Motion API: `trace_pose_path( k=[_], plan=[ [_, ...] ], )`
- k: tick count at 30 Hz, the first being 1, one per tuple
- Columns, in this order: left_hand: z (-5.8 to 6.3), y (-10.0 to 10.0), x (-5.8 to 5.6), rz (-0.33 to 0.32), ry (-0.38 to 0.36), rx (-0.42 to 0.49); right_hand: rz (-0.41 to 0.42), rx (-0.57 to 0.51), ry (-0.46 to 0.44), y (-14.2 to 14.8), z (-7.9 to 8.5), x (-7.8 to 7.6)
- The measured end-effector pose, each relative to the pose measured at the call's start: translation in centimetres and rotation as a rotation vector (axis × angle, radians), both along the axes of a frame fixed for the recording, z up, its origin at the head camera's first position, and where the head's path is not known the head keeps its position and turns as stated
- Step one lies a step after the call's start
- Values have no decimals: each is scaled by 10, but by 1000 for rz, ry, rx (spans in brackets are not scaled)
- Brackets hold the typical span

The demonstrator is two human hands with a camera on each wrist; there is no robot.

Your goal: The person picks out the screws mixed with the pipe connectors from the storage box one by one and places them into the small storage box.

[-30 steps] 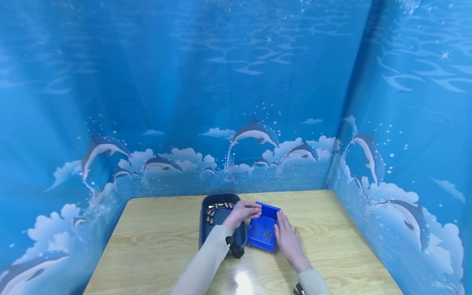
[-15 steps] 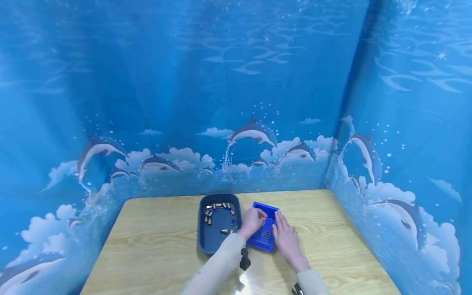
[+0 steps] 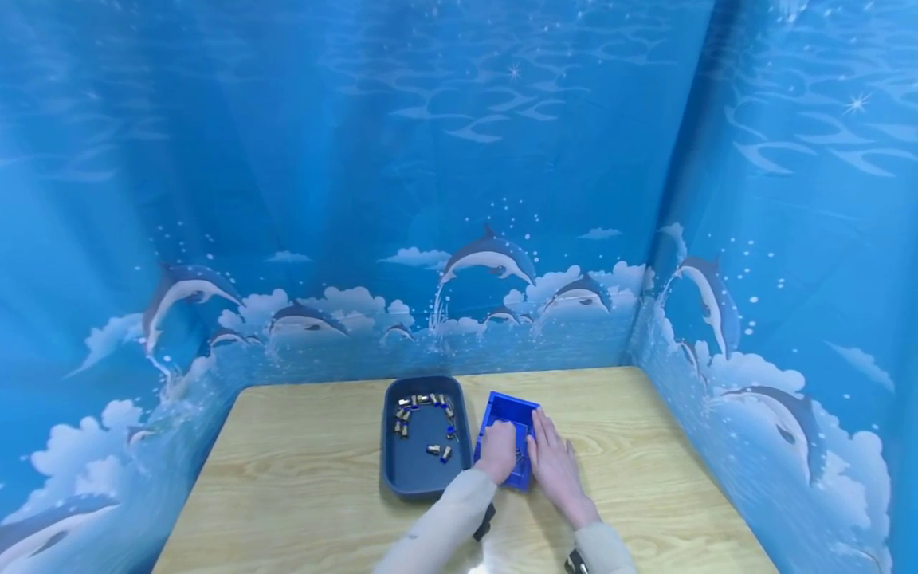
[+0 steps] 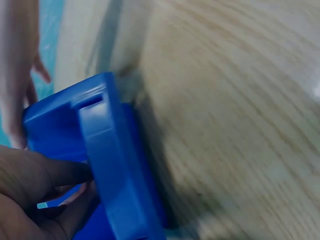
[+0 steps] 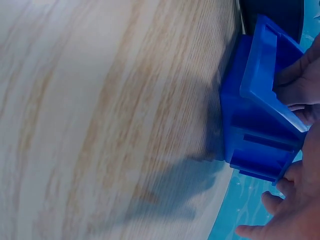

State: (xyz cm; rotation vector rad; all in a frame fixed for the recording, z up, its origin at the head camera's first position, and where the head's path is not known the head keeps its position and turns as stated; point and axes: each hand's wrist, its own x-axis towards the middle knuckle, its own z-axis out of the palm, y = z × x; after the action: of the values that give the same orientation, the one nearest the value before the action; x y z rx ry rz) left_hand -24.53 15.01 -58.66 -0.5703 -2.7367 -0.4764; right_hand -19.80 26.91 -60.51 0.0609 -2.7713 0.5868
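My left hand [image 3: 498,450] reaches down into a small blue plastic bin [image 3: 512,404], its fingers bent. In the left wrist view, the thumb and fingers [image 4: 70,172] come together just inside the bin's front lip; I cannot tell whether they pinch anything. Small metal pins [image 3: 519,456] lie on the bin's floor, partly covered by the hand. My right hand [image 3: 555,470] rests along the bin's right wall with its fingers straight. Left of the bin stands a dark blue tray [image 3: 416,475] with several brass push-in fittings [image 3: 433,450] with blue collars.
Bin and tray stand close side by side on a wood-grain table [image 3: 308,462]. A blue curtain [image 3: 402,199] printed with dolphins hangs behind the table and along its sides.
My left hand has moved from over the tray's right edge into the bin, uncovering fittings in the tray. The right hand has stayed at the bin's right wall.
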Motion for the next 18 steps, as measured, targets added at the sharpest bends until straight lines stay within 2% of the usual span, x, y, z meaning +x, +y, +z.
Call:
trace_pose_path(
  k=[3, 9, 14, 18],
  plan=[
    [-2, 4, 4, 17, -17, -66, 0, 5, 28, 0, 0, 0],
    [-4, 5, 5, 44, -72, -92, -1, 8, 28, 0, 0, 0],
    [-7, 4, 2, 28, -65, -114, -1, -2, 7, 1, 1, 0],
    [-5, 3, 0, -1, -22, -72, 0, 0, -2, 2, 1, 0]
  ],
)
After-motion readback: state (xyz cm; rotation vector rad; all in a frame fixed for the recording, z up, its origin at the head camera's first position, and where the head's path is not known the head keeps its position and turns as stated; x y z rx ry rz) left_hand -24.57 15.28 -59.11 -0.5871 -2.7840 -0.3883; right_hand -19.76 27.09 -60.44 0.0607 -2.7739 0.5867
